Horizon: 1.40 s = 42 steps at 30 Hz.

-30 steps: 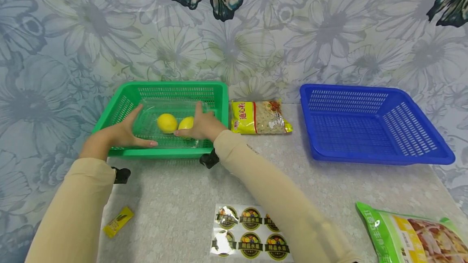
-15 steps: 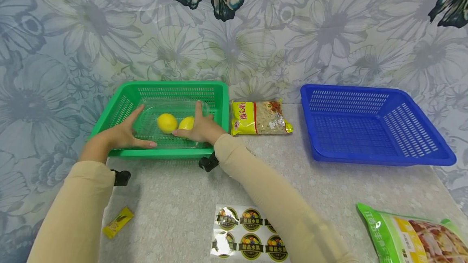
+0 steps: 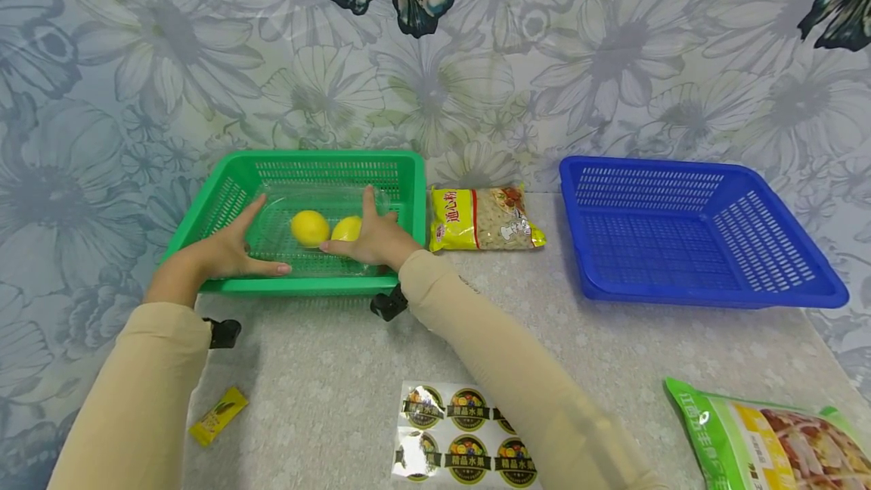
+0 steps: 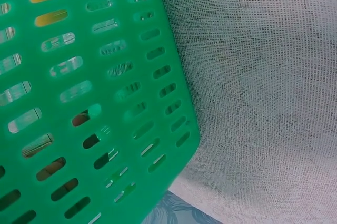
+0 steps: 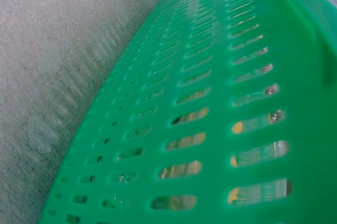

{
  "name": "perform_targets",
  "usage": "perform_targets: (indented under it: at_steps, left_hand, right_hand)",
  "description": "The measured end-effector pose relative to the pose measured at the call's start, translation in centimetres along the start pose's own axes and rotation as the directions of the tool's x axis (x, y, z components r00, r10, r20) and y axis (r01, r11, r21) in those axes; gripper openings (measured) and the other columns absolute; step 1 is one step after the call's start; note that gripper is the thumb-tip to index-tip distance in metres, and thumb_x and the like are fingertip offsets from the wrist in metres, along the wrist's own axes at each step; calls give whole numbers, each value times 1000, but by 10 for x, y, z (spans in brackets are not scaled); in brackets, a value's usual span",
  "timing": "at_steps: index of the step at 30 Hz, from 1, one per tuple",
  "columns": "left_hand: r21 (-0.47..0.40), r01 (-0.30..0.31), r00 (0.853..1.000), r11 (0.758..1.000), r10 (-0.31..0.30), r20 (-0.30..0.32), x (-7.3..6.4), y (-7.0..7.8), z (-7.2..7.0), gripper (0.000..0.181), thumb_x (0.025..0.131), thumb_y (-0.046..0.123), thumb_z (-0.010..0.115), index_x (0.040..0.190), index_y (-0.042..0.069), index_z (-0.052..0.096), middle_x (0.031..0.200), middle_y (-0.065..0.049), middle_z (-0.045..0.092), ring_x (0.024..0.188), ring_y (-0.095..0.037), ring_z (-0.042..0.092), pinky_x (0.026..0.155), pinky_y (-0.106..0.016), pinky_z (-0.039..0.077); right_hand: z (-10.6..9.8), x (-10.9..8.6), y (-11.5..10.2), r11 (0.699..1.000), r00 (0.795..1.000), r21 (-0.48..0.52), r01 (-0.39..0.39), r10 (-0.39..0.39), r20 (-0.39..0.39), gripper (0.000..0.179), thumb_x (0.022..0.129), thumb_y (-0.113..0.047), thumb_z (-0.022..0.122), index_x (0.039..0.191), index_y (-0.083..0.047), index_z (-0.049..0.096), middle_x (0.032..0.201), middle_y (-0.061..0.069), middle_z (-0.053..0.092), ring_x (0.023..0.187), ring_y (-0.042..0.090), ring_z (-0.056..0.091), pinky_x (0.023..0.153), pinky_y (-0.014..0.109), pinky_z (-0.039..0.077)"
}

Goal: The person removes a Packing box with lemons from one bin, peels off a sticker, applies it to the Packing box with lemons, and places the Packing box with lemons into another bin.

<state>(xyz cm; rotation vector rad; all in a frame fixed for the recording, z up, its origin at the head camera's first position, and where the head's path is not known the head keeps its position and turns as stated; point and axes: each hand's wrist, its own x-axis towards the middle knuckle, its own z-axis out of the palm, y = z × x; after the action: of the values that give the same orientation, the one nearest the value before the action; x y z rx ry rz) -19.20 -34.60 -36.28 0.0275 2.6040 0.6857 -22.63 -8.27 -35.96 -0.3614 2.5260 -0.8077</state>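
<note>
A clear plastic container (image 3: 279, 244) lies inside the green basket (image 3: 302, 287). Two lemons show in it, a left lemon (image 3: 309, 228) and a right lemon (image 3: 348, 228) partly covered by the right hand. My left hand (image 3: 216, 254) spans the container's left end, thumb and forefinger straight and spread apart. At the right end is my right hand (image 3: 373, 237), its forefinger pointing away and its thumb reaching across in front of the right lemon. The remaining fingers are mostly hidden. Both wrist views see mainly the basket's slotted wall (image 4: 113, 110), with bits of yellow behind it.
A yellow pasta bag (image 3: 486, 219) lies right of the green basket, and a blue basket (image 3: 708, 297) stands farther right. Nearer are a small yellow packet (image 3: 219, 416), a sheet of round stickers (image 3: 467, 433) partly under the right sleeve, and a green food bag (image 3: 769, 437).
The left forearm has shifted very slightly left and nearer. Otherwise the hands, container and lemons stay almost in the same place.
</note>
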Motion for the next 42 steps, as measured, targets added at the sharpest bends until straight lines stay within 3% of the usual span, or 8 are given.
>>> perform_targets:
  at_steps: [13, 21, 25, 29, 33, 36, 39, 42]
  left_hand:
    - [-54, -12, 1000, 998, 13, 23, -2, -1, -2, 123, 88, 54, 69, 151, 27, -33, 159, -32, -19, 131, -68, 28, 101, -73, 36]
    - [-71, -2, 1000, 997, 4, 27, -3, 1, -3, 121, 89, 55, 68, 151, 28, -32, 160, -32, -18, 132, -67, 27, 102, -73, 36]
    - [-81, 7, 999, 997, -4, 36, -3, 0, -4, 119, 90, 56, 65, 151, 29, -33, 160, -31, -20, 133, -67, 25, 101, -74, 35]
    - [-104, 18, 999, 994, -13, 41, -3, 0, -4, 113, 93, 59, 59, 148, 34, -36, 160, -26, -26, 135, -66, 23, 102, -75, 33]
    - [-168, 31, 999, 985, -26, 31, -2, -2, -5, 107, 94, 63, 53, 138, 44, -43, 158, -14, -36, 140, -62, 20, 107, -75, 26]
    - [-198, 39, 999, 979, -34, 31, -1, -3, -6, 108, 94, 63, 52, 137, 43, -45, 156, -10, -39, 141, -61, 19, 108, -75, 25]
    - [-193, 55, 998, 980, -48, 42, -1, -4, -7, 112, 94, 63, 54, 140, 37, -44, 157, -15, -37, 141, -60, 20, 108, -74, 26]
    - [-184, 85, 996, 979, -75, 56, -2, -4, -9, 115, 92, 66, 54, 141, 32, -45, 156, -17, -38, 143, -61, 9, 107, -76, 23]
  right_hand:
    - [-1, 0, 0, 1000, 1000, -15, 6, -6, 5, 121, 80, -74, 62, 157, -28, -20, 160, 32, 20, 114, 40, 63, 87, 46, 56]
    - [-4, -6, -4, 990, 995, -129, 54, -64, -75, 119, 82, -73, 61, 160, -19, -10, 154, 28, 37, 135, 37, 50, 96, 43, 54]
    - [-13, -12, -7, 976, 987, -198, 87, -111, -118, 116, 83, -73, 59, 160, -20, -8, 152, 32, 37, 134, 40, 50, 94, 44, 56]
    - [-25, -18, -4, 979, 986, -182, 96, -119, -121, 108, 86, -73, 56, 161, -26, -6, 158, 28, 30, 130, 40, 53, 91, 46, 56]
    - [-36, -23, 5, 980, 978, -154, 129, -151, -141, 99, 90, -68, 55, 161, -27, 0, 162, 23, 23, 124, 38, 58, 91, 47, 55]
    - [-45, -26, 15, 975, 969, -169, 145, -175, -174, 95, 92, -65, 55, 161, -27, 4, 162, 25, 23, 127, 41, 56, 95, 48, 54]
    - [-52, -27, 26, 976, 967, -180, 120, -157, -203, 90, 93, -62, 56, 161, -30, 7, 162, 25, 22, 122, 41, 60, 87, 48, 56]
    - [-56, -25, 38, 976, 967, -207, 68, -115, -228, 88, 93, -61, 56, 161, -33, 6, 162, 23, 25, 105, 36, 67, 71, 43, 56]
